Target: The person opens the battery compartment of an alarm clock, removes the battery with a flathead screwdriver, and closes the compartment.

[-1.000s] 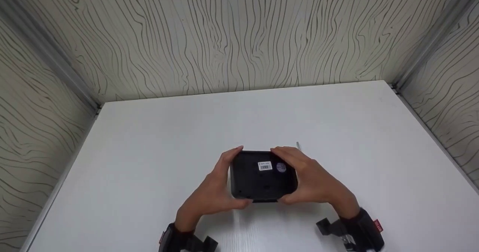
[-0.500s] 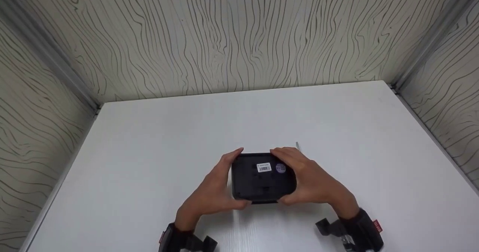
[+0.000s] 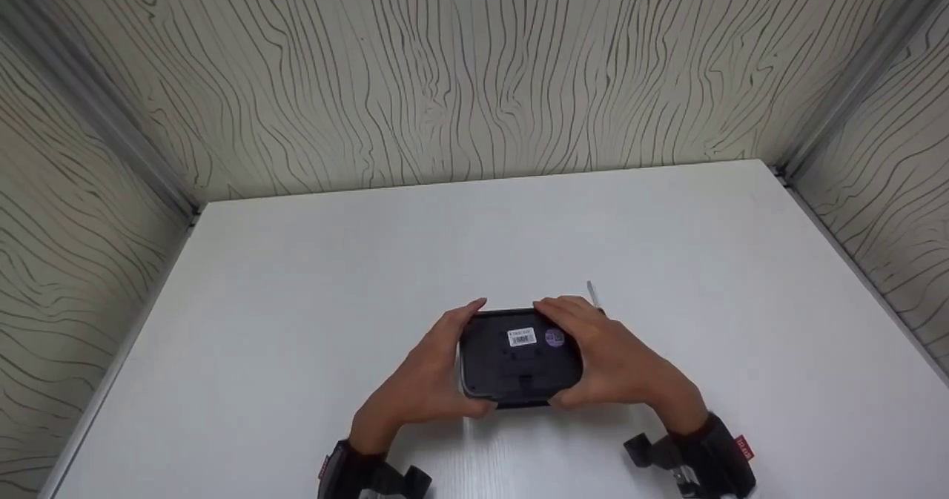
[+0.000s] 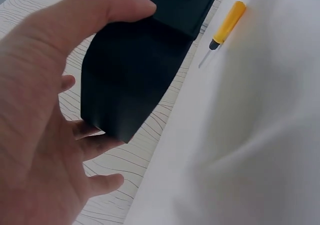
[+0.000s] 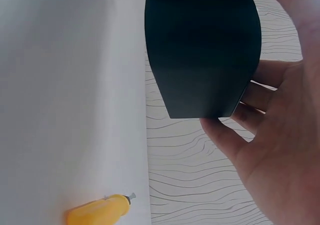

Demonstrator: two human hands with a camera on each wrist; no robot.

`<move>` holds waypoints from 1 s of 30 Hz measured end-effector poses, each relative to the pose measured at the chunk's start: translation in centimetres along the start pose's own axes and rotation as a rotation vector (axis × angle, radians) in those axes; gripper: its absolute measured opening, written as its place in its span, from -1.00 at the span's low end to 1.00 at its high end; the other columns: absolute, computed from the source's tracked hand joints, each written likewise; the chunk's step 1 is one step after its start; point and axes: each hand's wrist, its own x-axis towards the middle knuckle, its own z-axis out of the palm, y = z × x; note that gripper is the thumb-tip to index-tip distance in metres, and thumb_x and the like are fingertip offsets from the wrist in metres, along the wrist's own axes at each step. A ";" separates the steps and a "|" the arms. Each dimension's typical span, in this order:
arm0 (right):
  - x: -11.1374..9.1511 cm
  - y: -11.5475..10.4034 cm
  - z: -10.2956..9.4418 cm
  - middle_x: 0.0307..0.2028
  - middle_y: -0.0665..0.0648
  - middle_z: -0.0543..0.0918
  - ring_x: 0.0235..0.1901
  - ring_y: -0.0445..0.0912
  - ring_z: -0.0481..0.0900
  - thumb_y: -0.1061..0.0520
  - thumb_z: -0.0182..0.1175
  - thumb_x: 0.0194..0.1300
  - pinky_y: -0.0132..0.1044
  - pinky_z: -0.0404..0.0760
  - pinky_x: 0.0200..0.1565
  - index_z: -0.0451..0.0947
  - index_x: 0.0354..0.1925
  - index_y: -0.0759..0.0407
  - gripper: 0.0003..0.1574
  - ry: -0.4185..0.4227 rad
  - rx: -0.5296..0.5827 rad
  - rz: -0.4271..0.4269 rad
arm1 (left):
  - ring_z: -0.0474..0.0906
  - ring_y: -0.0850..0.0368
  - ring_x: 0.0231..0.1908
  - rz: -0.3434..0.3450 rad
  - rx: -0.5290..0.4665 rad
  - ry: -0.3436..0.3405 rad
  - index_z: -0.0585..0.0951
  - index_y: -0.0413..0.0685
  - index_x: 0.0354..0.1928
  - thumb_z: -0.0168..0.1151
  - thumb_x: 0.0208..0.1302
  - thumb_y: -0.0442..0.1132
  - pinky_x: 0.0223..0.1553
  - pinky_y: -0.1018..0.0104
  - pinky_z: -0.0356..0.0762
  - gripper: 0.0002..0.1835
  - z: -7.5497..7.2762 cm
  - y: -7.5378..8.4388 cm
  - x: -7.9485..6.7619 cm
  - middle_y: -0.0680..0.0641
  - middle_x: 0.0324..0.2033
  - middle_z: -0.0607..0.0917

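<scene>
A black box-like device with rounded corners (image 3: 519,365) is held up above the white table, its underside facing the head camera. That face carries a white barcode label (image 3: 522,336) and a round sticker (image 3: 554,337). My left hand (image 3: 419,380) grips its left end, thumb along the near edge and fingers at the far edge. The right hand (image 3: 619,358) grips the other end the same way. Both wrist views show the device's dark tapered side (image 4: 130,70). Beyond the right hand lies a screwdriver (image 3: 593,293), mostly hidden in the head view; its yellow handle (image 4: 231,20) shows in the left wrist view.
The white table (image 3: 334,262) meets a wood-grain patterned wall (image 3: 460,76) at the back. Similar panels with grey metal corner posts (image 3: 111,113) stand at both sides. Black camera bands (image 3: 715,454) sit on both wrists.
The device has shifted slightly toward the near side and tilted a little, with both hands moving along. More of the screwdriver shows past the right hand.
</scene>
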 end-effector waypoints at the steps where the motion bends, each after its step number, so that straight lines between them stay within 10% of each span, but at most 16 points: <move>1: 0.0 0.1 0.1 0.32 0.01 0.38 0.30 -0.09 0.35 -0.13 0.56 -0.35 0.04 0.55 0.17 0.19 0.45 0.04 0.37 -0.004 -0.005 0.000 | 0.35 0.27 0.24 0.002 0.010 -0.003 -0.03 0.32 0.52 0.56 -0.29 -0.04 0.29 0.10 0.40 0.28 0.1 -0.1 0.0 0.16 0.29 0.36; 30: 0.2 1.1 1.4 0.32 0.04 0.36 0.27 -0.11 0.34 -0.09 0.57 -0.33 0.01 0.53 0.19 0.19 0.43 0.14 0.36 -0.129 0.037 0.120 | 0.22 -0.03 0.40 -0.140 0.151 -0.111 0.04 0.01 0.52 0.46 -0.26 0.16 0.40 -0.05 0.26 0.25 2.4 -2.1 0.3 -0.05 0.41 0.25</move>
